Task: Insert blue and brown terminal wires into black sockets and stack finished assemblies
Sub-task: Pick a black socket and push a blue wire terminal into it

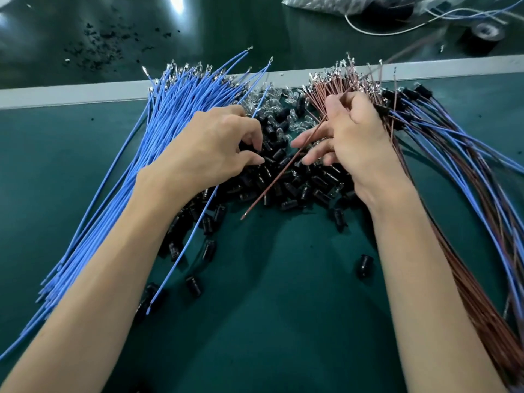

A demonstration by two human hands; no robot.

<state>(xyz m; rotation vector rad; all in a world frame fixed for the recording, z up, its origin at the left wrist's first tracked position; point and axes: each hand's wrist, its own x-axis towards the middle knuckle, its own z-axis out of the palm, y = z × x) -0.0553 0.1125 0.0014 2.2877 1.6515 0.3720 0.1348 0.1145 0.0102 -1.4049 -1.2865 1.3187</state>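
At the centre of the mat [269,293], over the sockets [297,182], your left hand [209,148] curls down with a blue wire [181,251] running under its palm; whether it grips anything, I cannot tell. Your right hand [351,143] pinches a brown wire [272,181], apparently readied for insertion. Finished assemblies [442,131] lie just right, keeping reaches short.

Smooth dark-green bench mat [283,307], faint sheen. Glossy black plastic sockets [306,191]. Blue plastic-insulated wires [170,123] and brown plastic-insulated wires [333,89], smooth; shiny bare-metal crimp terminals [184,68]. Crinkled clear plastic bag [320,2].
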